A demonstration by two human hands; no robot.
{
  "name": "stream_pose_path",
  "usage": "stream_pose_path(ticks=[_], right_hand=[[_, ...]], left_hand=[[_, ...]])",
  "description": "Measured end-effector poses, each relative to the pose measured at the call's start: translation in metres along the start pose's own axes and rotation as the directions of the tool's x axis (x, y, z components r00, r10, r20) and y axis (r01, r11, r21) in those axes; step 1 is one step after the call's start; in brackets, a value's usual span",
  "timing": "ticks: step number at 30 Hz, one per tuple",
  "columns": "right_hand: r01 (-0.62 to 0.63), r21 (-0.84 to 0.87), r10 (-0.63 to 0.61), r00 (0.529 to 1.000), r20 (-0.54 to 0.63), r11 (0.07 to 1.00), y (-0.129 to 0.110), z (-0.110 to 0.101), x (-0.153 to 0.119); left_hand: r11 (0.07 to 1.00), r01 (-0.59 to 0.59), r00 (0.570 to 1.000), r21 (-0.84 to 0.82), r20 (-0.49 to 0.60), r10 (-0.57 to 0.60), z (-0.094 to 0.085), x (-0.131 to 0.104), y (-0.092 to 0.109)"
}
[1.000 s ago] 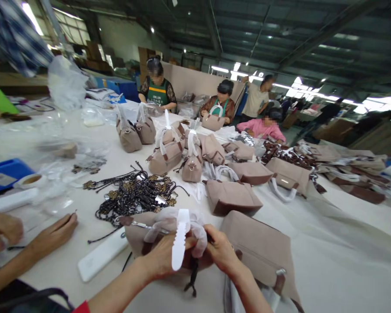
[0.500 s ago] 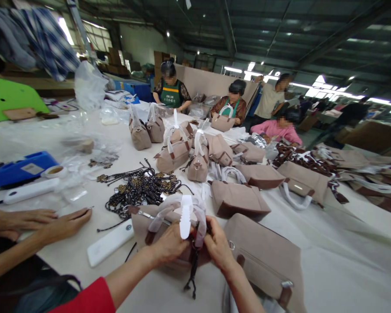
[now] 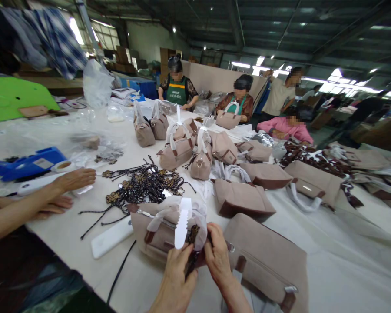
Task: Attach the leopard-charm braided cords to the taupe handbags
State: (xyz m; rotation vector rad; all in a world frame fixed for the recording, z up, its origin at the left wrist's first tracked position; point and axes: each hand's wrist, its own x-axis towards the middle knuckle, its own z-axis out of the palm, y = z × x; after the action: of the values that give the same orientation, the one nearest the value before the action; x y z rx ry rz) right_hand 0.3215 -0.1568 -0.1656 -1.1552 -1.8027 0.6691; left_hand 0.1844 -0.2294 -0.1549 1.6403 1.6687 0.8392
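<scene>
In front of me a beige handbag [image 3: 141, 232] with brown trim stands on the table, its handles [image 3: 200, 213] wrapped in white film. A notched white strip [image 3: 183, 224] hangs from the handles. My left hand [image 3: 177, 271] is closed at the bag's near end, pinching a dark braided charm [image 3: 193, 237] with a leopard-pattern piece between thumb and fingers. My right hand [image 3: 217, 254] grips the bag's right end, its fingertips partly hidden behind the edge. Left of the bag lies a pile of similar braided charms [image 3: 146, 184].
A co-worker's hands [image 3: 74, 180] rest at the left near a blue tape dispenser [image 3: 29, 163] and a white flat device [image 3: 112, 239]. Another beige bag [image 3: 267, 256] lies close on my right. Several more bags [image 3: 243, 198] fill the table's middle. People sit across the table.
My left hand has drawn back toward me and turned, and the leopard-pattern piece now shows above it. The co-worker's hands have shifted, one raised over the other. The view has tilted slightly.
</scene>
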Motion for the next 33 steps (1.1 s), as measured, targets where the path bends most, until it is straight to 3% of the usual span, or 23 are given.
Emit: stream_pose_path(ticks=[5,8,10,13,15,17,20,22,24,27,29,31,33], right_hand=[[0.021,-0.025,-0.021,1.0,0.021,0.999,-0.006,0.001,0.006],[0.021,-0.052,-0.021,1.0,0.004,0.998,-0.004,-0.002,0.006],[-0.002,-0.091,-0.002,0.999,-0.05,0.996,0.002,-0.006,0.003],[-0.09,-0.156,0.064,0.985,-0.163,0.984,0.016,-0.012,-0.005],[-0.155,-0.177,0.119,0.973,-0.195,0.972,0.024,-0.012,-0.011],[-0.199,-0.185,0.165,0.97,-0.18,0.963,0.029,-0.01,-0.016],[-0.236,-0.197,0.213,0.968,-0.131,0.952,0.03,-0.005,-0.02],[-0.261,-0.211,0.242,0.964,-0.113,0.942,0.027,-0.003,-0.02],[-0.283,-0.221,0.268,0.959,-0.098,0.933,0.025,-0.004,-0.018],[-0.312,-0.213,0.307,0.95,-0.059,0.926,0.026,-0.009,-0.016],[-0.361,-0.207,0.365,0.931,-0.016,0.909,0.033,-0.012,-0.018],[-0.389,-0.203,0.403,0.915,0.027,0.898,0.044,-0.013,-0.022],[-0.353,-0.189,0.366,0.93,0.041,0.916,0.053,-0.012,-0.028]], left_hand=[[0.959,0.068,0.986,-0.275,-0.129,-0.107,0.04,-0.035,-0.015],[0.9,0.159,0.982,-0.405,-0.026,-0.185,0.036,-0.044,-0.015],[0.912,0.149,0.988,-0.381,0.023,-0.152,0.022,-0.042,-0.013],[0.996,-0.039,0.99,-0.08,-0.138,0.027,-0.003,-0.026,-0.012],[0.957,-0.15,0.948,0.25,-0.24,0.211,-0.012,-0.011,-0.011],[0.852,-0.202,0.919,0.483,-0.208,0.336,-0.013,-0.002,-0.011],[0.779,-0.273,0.922,0.564,-0.076,0.379,-0.004,-0.008,-0.012],[0.804,-0.313,0.933,0.505,0.005,0.36,-0.002,-0.022,-0.014],[0.862,-0.31,0.942,0.4,0.007,0.335,-0.007,-0.032,-0.014],[0.965,-0.214,0.953,0.153,-0.183,0.24,-0.027,-0.026,-0.005],[0.986,-0.12,0.965,-0.117,-0.245,0.088,-0.04,-0.009,0.009],[0.909,-0.018,0.983,-0.417,-0.171,-0.06,-0.049,0.013,0.027],[0.724,0.05,0.99,-0.688,-0.059,-0.125,-0.052,0.033,0.045]])
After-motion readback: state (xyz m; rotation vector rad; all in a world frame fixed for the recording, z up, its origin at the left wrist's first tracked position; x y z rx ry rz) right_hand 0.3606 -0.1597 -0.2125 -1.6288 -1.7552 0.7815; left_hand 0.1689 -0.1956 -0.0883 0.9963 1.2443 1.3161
